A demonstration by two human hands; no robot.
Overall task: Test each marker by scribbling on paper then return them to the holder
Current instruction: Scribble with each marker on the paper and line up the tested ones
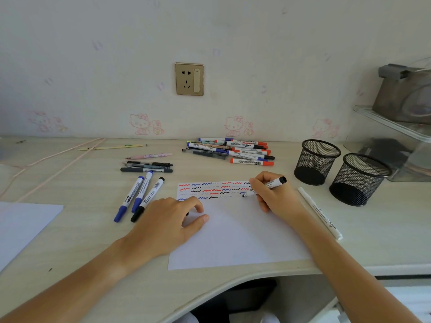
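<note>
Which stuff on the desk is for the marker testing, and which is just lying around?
For the job:
right hand holding a black marker
left hand resting on the scribble paper
marker pile
three markers
two mesh holders

Just lying about:
wall socket
spare paper
pink pen

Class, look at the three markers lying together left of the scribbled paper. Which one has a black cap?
The rightmost marker of the three, nearest the left hand. Its cap and end plug are black; the other two are capped blue.
</note>
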